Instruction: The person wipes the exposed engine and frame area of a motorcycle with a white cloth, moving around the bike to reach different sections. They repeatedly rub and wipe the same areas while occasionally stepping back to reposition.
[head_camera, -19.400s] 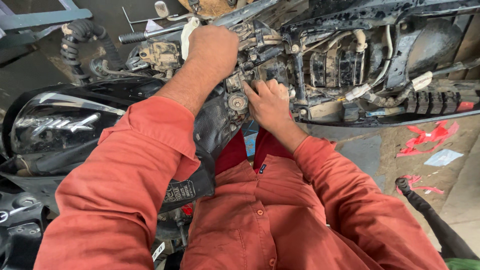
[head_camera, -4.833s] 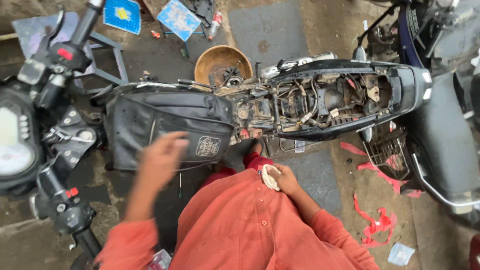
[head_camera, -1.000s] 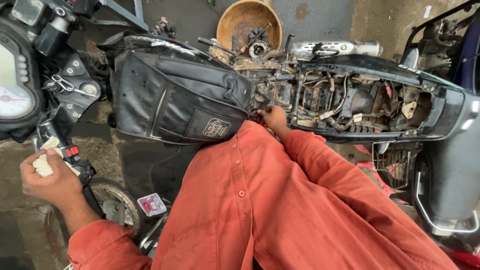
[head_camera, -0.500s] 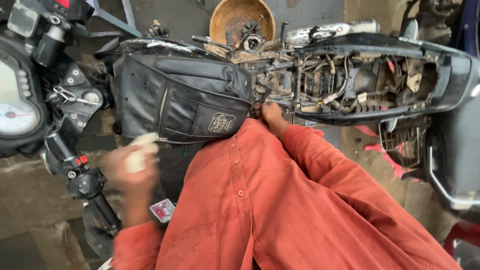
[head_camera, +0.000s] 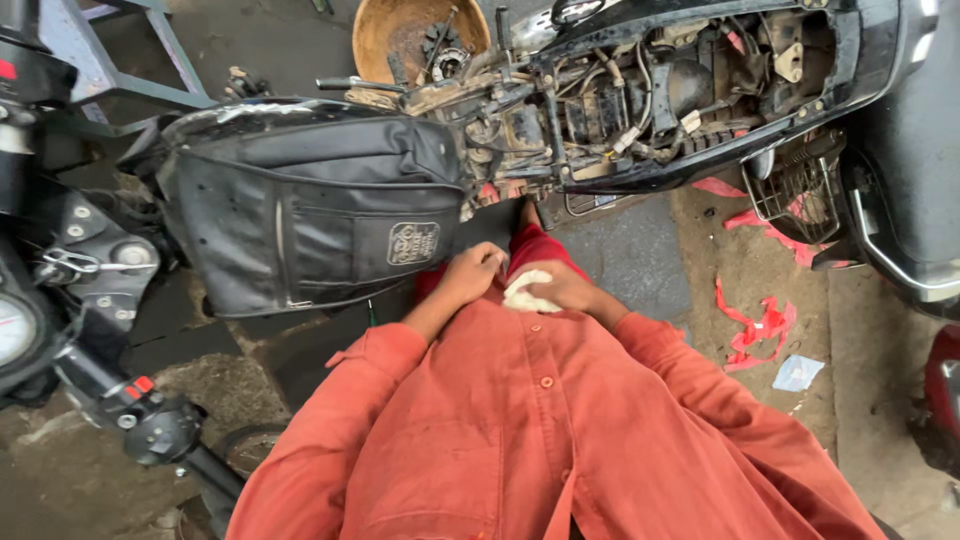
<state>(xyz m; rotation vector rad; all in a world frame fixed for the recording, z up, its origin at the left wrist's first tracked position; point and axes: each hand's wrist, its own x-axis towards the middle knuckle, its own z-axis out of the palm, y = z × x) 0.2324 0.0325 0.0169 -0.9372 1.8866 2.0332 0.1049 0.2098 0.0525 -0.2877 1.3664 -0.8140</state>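
Both hands meet close to the chest: right hand (head_camera: 565, 292) clamped on a whitish cloth wad (head_camera: 527, 293), left hand (head_camera: 470, 277) curled loosely just beside it, touching. Black tank cover (head_camera: 310, 215) lies just beyond left hand, w/ stripped bike frame (head_camera: 640, 100) farther out.

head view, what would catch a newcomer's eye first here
The orange shirt fills the lower middle, and both hands meet at its top edge: the right hand holds a pale wad of cloth, the left hand is just beside it. Above them lies a motorcycle with its seat off and wiring bare, a black tank cover to the left, and a rusty bowl of parts at the top.
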